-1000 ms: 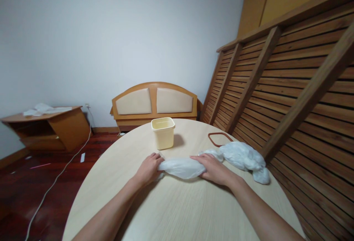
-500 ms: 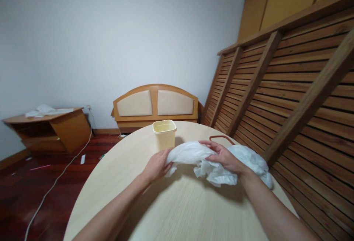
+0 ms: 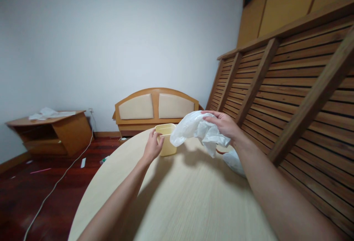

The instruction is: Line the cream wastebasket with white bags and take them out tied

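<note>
A small pale yellow plastic bin (image 3: 169, 147) stands upright on the round table, its mouth facing up. My left hand (image 3: 153, 145) is closed on the near left of its rim, with the thumb in front. My right hand (image 3: 222, 124) grips a crumpled white plastic bag (image 3: 189, 124) in the air. The bag's rounded end hangs beside the bin and overlaps its right side in view; whether they touch I cannot tell. Under my right forearm lies a second whitish plastic bag (image 3: 233, 161), partly hidden, with a reddish-brown curved piece (image 3: 220, 152) near it.
The round light-wood table (image 3: 177, 204) fills the foreground. Behind it is a padded headboard (image 3: 135, 107). Slatted wooden panels (image 3: 304, 97) lean along the right. At left, a low cabinet (image 3: 69, 132) bears white sheets, and a white cable (image 3: 55, 187) crosses the dark red floor.
My left hand has let go of the white bag and moved up-left to the bin's rim. My right hand has raised the bag toward the bin.
</note>
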A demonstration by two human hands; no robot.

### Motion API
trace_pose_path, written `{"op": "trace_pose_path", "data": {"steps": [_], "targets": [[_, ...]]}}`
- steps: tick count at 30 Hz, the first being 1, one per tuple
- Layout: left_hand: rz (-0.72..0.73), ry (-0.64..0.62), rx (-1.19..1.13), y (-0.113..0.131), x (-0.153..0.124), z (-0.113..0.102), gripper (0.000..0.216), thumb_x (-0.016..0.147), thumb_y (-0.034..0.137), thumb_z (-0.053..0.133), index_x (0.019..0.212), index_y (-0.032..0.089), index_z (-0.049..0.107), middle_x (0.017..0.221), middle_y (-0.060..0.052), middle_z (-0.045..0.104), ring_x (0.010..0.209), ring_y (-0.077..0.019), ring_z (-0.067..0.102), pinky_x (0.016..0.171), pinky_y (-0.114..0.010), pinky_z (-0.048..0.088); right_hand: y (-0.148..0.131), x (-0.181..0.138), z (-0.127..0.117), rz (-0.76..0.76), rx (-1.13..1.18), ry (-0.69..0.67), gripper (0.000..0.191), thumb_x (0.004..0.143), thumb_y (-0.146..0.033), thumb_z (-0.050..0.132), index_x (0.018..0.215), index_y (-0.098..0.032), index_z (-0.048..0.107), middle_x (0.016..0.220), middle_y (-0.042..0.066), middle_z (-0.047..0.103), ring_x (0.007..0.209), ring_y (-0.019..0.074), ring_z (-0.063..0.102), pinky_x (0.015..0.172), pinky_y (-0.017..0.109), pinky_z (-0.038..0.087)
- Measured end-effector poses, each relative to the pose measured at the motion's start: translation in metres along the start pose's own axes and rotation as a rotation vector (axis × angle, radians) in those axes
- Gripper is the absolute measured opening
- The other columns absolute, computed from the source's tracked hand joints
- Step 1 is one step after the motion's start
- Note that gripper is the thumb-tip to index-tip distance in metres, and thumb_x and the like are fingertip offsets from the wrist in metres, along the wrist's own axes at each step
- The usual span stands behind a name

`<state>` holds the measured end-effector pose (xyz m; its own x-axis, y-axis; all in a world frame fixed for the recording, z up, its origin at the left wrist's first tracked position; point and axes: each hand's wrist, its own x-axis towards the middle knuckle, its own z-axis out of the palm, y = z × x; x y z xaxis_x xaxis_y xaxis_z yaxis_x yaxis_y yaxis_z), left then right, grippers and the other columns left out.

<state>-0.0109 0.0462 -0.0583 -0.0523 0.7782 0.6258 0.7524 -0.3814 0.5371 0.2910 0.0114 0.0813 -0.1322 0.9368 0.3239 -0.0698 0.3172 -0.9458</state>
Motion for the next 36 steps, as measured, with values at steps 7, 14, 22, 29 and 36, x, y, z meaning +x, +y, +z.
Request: {"op": "trace_pose_path", "data": {"steps": [7,14,22,29,36], "targets": [[0.043,-0.038,-0.041,0.012,-0.014,-0.007,0.015,0.098,0.034,0.051,0.100,0.021,0.059,0.146,-0.014,0.047,0.137,-0.0282,0.050,0.111,-0.047,0.045,-0.021,0.000,0.004,-0.072,-0.022,0.029,0.045,0.067,-0.033,0.082,0.108,-0.018,0.075,0.088,0.002,0.076,0.062,0.0126,0.065,0.056,0.023,0.050],[0.136,-0.187,-0.127,0.059,-0.046,-0.020,0.016,0.097,0.036,0.053,0.095,0.021,0.060,0.153,-0.012,0.042,0.125,-0.0280,0.061,0.105,-0.046,0.052,-0.043,-0.007,-0.001,-0.045,-0.120,-0.028,0.037,0.068,-0.024,0.077,0.104,-0.017,0.078,0.078,0.000,0.075,0.054,0.0094,0.058,0.049,0.019,0.043],[0.173,-0.134,-0.181,0.089,-0.062,-0.027,0.037,0.090,0.035,0.064,0.123,0.022,0.054,0.153,-0.015,0.044,0.144,-0.0324,0.042,0.115,-0.053,0.041,-0.068,-0.035,-0.013,-0.036,-0.348,-0.253,0.043,0.070,-0.031,0.077,0.111,-0.017,0.079,0.089,0.002,0.077,0.059,0.0101,0.059,0.051,0.019,0.042],[0.253,-0.316,-0.447,0.100,-0.028,-0.030,0.068,0.092,0.039,0.065,0.152,0.025,0.035,0.158,-0.013,0.043,0.145,-0.0300,0.042,0.119,-0.049,0.035,-0.060,-0.045,-0.018,-0.008,-0.330,-0.351,0.045,0.074,-0.036,0.075,0.116,-0.019,0.077,0.098,0.003,0.076,0.067,0.0118,0.062,0.058,0.021,0.044],[0.114,-0.386,-0.561,0.101,-0.024,-0.024,0.054,0.094,0.043,0.059,0.141,0.018,0.048,0.128,-0.014,0.068,0.110,-0.0251,0.068,0.092,-0.038,0.054,-0.029,-0.041,-0.022,0.113,-0.106,-0.357,0.052,0.071,-0.037,0.079,0.118,-0.015,0.073,0.095,0.005,0.075,0.062,0.0104,0.060,0.056,0.021,0.043]]}}
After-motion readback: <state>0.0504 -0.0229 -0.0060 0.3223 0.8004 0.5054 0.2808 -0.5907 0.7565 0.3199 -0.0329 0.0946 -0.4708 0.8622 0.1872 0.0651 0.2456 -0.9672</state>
